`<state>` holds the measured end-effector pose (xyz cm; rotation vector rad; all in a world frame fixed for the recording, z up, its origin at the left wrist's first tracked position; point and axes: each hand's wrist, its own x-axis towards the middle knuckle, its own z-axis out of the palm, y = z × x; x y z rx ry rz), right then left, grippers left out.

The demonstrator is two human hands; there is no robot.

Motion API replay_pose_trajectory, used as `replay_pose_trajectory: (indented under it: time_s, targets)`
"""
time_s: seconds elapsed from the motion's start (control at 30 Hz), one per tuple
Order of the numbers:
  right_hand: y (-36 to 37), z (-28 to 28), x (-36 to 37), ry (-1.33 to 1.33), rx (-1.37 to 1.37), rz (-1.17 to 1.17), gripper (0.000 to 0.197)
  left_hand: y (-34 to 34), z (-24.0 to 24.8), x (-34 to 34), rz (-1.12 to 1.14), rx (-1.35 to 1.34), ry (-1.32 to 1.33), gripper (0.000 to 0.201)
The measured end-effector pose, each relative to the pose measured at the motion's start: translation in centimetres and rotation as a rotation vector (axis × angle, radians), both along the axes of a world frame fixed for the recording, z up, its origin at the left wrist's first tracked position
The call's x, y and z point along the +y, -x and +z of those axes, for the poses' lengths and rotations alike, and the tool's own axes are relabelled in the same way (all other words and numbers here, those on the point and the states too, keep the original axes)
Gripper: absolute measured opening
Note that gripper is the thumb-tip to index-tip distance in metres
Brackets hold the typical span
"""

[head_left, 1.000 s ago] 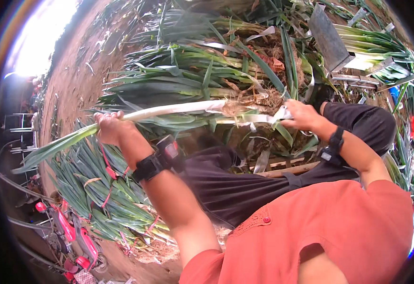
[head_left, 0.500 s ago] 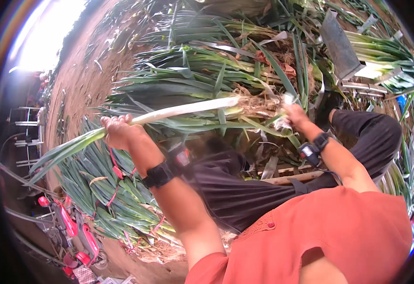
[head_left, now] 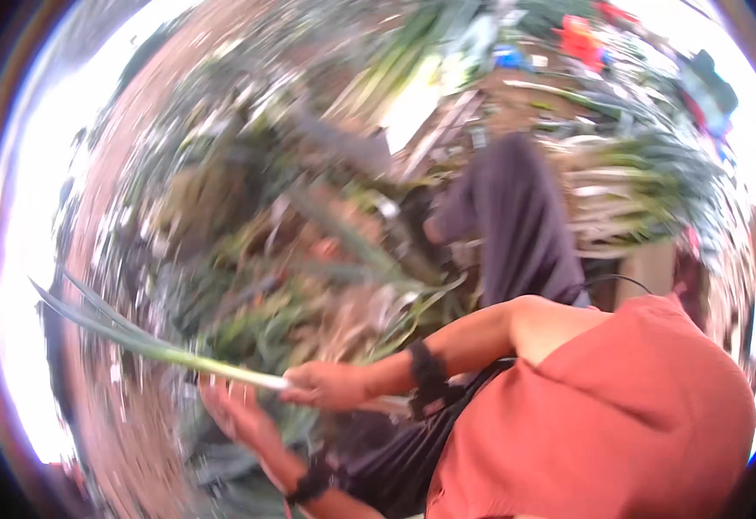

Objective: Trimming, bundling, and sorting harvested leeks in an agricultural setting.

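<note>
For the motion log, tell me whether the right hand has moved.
Yes: the right hand moved away from the grey metal plate, to the leek.

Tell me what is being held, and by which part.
The right hand holds a leek by its white part; blur hides whether the left hand, beneath it, also grips.

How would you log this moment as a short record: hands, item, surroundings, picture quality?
Right hand: closed around the pale part of a leek; hand, leek
Left hand: open just under the leek; contact cannot be told; hand
Leek pose: green leaves pointing to the picture's left, tips raised
Surroundings: leek pile at right, beyond the dark trousers
Clothing: red-orange top
Picture quality: heavy blur on the left and centre ground
</note>
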<state>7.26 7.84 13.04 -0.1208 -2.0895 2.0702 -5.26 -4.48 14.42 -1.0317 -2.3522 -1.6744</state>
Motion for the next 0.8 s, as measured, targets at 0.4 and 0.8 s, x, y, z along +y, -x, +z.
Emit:
replay_pose_trajectory:
  time_s: [0.4, 0.8]
  targets:
    - [-21.5, 9.6, 28.6, 0.564, 0.171, -0.999, 0.026, -1.5, 0.8, -0.6, -0.031, -0.546, 0.024, 0.040]
    - [-35.0, 0.2, 43.9, 0.271, -0.376, -1.367, 0.026, -0.1, 0.9, -1.1, 0.187, -0.741, -0.014, 0.031]
